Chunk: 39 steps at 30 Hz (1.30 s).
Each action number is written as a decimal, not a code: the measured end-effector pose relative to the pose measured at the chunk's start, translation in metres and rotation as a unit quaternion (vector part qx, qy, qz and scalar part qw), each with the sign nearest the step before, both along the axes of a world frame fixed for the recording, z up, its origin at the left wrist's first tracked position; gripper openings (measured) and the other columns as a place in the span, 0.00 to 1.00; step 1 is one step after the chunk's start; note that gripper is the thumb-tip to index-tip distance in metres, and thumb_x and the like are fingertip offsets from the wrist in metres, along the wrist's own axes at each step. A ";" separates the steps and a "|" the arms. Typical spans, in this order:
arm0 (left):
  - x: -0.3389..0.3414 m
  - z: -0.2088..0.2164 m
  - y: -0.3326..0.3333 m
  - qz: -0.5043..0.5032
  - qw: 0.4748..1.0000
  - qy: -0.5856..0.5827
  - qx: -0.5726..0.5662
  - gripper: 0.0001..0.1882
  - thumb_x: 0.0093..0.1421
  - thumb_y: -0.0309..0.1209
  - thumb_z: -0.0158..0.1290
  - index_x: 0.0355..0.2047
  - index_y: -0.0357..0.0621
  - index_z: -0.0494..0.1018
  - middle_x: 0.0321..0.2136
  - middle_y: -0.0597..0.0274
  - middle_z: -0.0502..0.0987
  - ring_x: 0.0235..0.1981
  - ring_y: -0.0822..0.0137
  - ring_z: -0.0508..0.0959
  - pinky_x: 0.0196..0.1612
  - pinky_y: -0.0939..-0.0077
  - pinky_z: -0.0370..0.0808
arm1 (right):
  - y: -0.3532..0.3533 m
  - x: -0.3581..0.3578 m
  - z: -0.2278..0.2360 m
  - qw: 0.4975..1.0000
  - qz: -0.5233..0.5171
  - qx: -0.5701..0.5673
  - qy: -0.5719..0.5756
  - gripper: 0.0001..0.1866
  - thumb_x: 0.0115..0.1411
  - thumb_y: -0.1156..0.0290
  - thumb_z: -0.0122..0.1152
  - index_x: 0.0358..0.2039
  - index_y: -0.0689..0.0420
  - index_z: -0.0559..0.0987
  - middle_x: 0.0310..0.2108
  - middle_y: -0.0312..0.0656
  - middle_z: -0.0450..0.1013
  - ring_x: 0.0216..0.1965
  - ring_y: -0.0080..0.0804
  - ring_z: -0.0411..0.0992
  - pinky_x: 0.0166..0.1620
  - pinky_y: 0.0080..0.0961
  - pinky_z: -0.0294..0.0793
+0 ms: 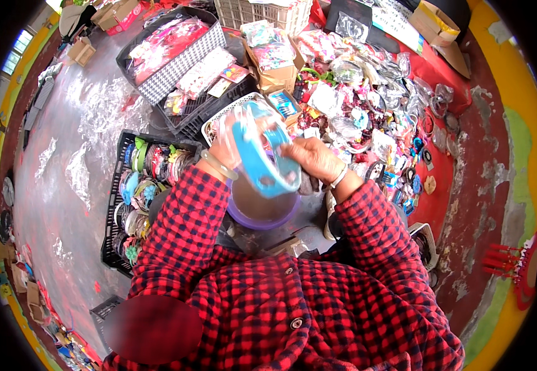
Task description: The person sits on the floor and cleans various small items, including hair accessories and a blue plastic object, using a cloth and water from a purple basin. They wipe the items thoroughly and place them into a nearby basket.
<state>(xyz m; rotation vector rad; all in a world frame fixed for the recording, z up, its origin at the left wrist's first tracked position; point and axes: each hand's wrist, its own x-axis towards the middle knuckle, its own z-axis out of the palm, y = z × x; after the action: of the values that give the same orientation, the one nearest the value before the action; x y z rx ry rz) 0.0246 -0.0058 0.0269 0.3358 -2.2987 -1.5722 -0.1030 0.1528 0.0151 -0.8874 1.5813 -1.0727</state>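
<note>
Over a purple-rimmed bucket [262,224], a light blue headband [253,157], smeared by motion, is raised between my hands, with clear plastic around it. My right hand [316,159] grips its right side, thumb and fingers closed at the edge. On the other side, my left hand [220,147] is against the plastic and the band; blur and plastic hide its fingers. Just beyond the hands is a white basket [209,133], partly covered by them. A small box with blue items [284,105] sits behind the headband.
A black crate [110,232] of headbands and hair ornaments stands at left. Stacked patterned bins [157,83] hold bagged goods at back left. An open carton [277,78] is at the back. Bagged accessories [373,105] heap over red cloth [447,80] at right.
</note>
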 end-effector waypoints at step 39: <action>-0.011 -0.024 -0.003 0.082 0.968 0.028 0.237 0.10 0.60 0.30 0.44 0.40 0.39 0.68 0.24 0.60 0.76 0.25 0.74 0.76 0.27 0.80 0.71 | 0.004 -0.021 0.015 0.965 -0.189 -0.088 0.158 0.10 0.58 0.68 0.52 0.32 0.60 0.77 0.18 0.35 0.71 0.19 0.20 0.68 0.24 0.20 0.69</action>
<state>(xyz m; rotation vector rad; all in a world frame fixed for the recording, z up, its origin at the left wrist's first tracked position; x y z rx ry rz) 0.0135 -0.0085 0.0033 0.5708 -1.7771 -1.9992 -0.1240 0.1565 0.0304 -0.9302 2.0021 -1.4096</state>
